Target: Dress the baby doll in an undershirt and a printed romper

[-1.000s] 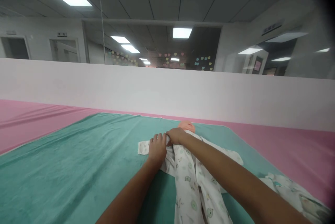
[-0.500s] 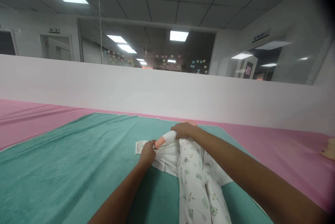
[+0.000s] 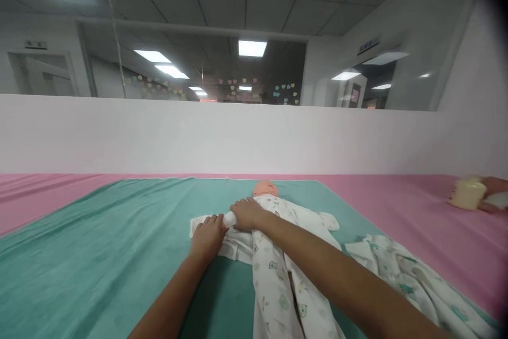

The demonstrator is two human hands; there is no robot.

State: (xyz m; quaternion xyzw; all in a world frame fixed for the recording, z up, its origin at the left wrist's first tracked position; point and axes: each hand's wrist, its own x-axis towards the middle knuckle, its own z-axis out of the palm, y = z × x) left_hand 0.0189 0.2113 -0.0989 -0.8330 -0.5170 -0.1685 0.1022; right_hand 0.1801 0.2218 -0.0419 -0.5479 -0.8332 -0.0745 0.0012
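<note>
From my remote seat I saw the peach-headed, bald doll lying on the soft teal cloth; my left hand had its fingers closed around the outer end of the slim white fabric sleeve, my right hand grasped nearer the shoulder; I judged the sleeve light, limp — best pinched near both ends; the grey wall sign was illegible — too blurred.

No text legible — small sign above doorway at ten o'clock, slanted sign strip at two o'clock — both too blurred to read.
</note>
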